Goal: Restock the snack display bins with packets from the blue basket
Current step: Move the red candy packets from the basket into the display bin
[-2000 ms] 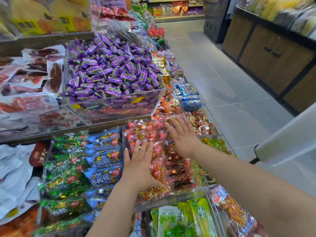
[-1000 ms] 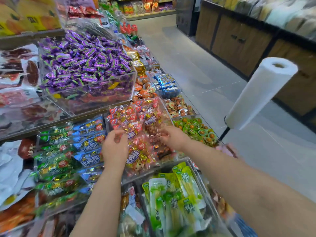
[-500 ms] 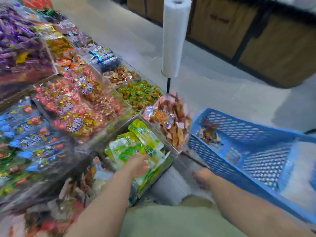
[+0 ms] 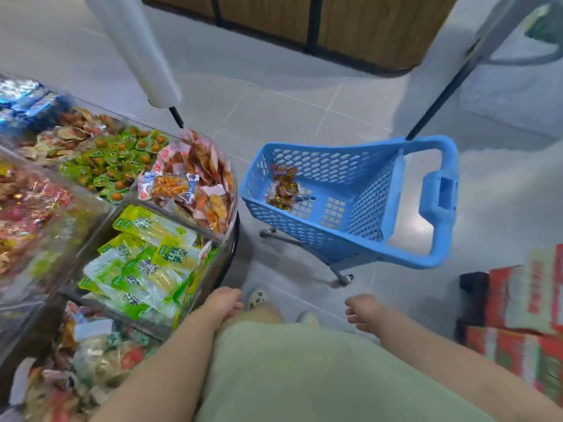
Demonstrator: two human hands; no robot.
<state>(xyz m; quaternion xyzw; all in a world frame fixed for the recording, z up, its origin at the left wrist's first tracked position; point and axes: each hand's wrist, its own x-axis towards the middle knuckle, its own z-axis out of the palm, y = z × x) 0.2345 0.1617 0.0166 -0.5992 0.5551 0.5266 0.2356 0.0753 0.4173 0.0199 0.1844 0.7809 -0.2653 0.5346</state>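
Observation:
The blue basket (image 4: 359, 205) stands on wheels on the grey floor, right of the display. A small heap of red and gold snack packets (image 4: 285, 188) lies in its left corner. The snack bins fill the left: green-yellow packets (image 4: 146, 257), orange-pink packets (image 4: 195, 181), small green cups (image 4: 112, 159). My left hand (image 4: 224, 304) hangs low beside the green-packet bin, fingers loosely curled, holding nothing. My right hand (image 4: 361, 312) hangs below the basket, also loosely curled and empty. Both hands are apart from the basket.
A white bag roll (image 4: 137, 47) on a black rod rises at the display's corner. Red and green cartons (image 4: 518, 306) are stacked on the floor at the right. A wooden cabinet (image 4: 304, 22) runs along the far side. Open floor lies around the basket.
My view swung from the bins down and right to the basket. Both hands left the red packets in the bin and dropped to my sides, empty.

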